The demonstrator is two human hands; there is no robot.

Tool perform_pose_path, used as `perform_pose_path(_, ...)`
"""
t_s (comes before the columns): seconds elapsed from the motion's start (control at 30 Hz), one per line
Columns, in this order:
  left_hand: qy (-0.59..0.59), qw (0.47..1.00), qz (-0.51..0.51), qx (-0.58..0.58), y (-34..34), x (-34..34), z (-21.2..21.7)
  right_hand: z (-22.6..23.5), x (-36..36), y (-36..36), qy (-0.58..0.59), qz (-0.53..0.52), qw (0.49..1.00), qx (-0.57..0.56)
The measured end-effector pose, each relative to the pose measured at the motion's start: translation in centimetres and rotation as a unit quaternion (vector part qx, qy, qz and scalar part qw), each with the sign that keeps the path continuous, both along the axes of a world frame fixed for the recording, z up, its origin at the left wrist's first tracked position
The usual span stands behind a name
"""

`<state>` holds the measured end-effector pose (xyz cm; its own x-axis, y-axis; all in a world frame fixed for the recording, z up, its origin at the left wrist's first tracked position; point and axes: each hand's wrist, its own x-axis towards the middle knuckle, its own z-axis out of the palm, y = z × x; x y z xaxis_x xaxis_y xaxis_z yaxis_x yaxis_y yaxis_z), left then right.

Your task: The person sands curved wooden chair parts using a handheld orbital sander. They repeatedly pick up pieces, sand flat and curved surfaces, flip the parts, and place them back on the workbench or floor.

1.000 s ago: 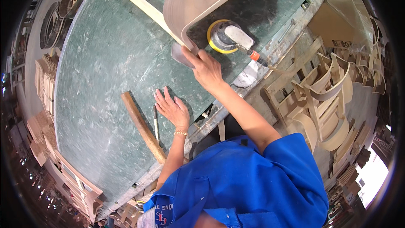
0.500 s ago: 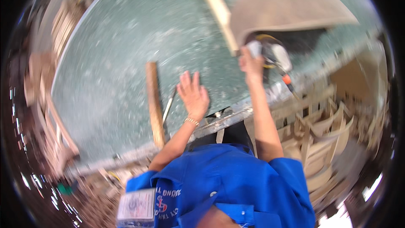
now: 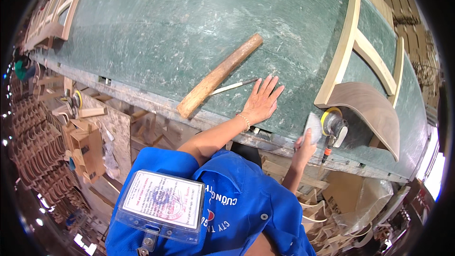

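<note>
My left hand [image 3: 262, 102] lies flat on the green tabletop [image 3: 180, 23], fingers spread, holding nothing. Beside its fingertips is a thin pale stick with a dark end [image 3: 233, 86], perhaps a pencil or a small tool. A rough brown wooden stick [image 3: 220, 77] rests just left of that. At the table's near edge my right hand [image 3: 304, 148] grips a light grey, flat piece of sandpaper [image 3: 313, 129]. Close to its right sits a power sander [image 3: 334, 126] with a yellow-rimmed pad. A chair frame of pale wood with a curved brown panel [image 3: 367, 104] stands beyond the sander.
Another wooden frame [image 3: 64, 7] is on the table's far left. Below the table edge stand a wooden box-like piece [image 3: 85, 149] and a second sander [image 3: 75, 100]. Stacks of curved wooden parts [image 3: 40, 147] line the left; a cardboard box [image 3: 348, 192] is at lower right.
The view has swung round, so the table and its things appear turned. My right hand has drawn back from the chair frame toward the table edge, still gripping the sandpaper. My left hand stays flat.
</note>
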<state>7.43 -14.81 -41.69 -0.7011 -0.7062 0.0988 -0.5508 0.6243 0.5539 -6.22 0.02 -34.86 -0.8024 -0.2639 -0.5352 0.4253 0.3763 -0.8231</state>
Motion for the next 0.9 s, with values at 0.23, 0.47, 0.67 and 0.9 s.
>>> perform_pose_path(0.23,0.006,0.985,0.028,-0.168,-1.2,4.4,0.6,-1.3,1.5,1.1,0.047,0.246,0.968,-0.005)
perform_pose_path(0.47,-0.062,0.978,0.199,-0.020,-4.4,13.8,3.0,-1.7,-0.8,3.0,0.077,0.213,0.974,0.017)
perform_pose_path(0.67,-0.087,0.978,0.179,-0.069,-6.2,17.8,1.4,-0.5,-2.8,2.7,0.143,0.356,0.923,-0.008)
perform_pose_path(0.9,-0.124,0.960,0.248,-0.031,-5.7,20.8,1.7,-1.1,-4.6,2.1,0.114,0.437,0.892,-0.020)
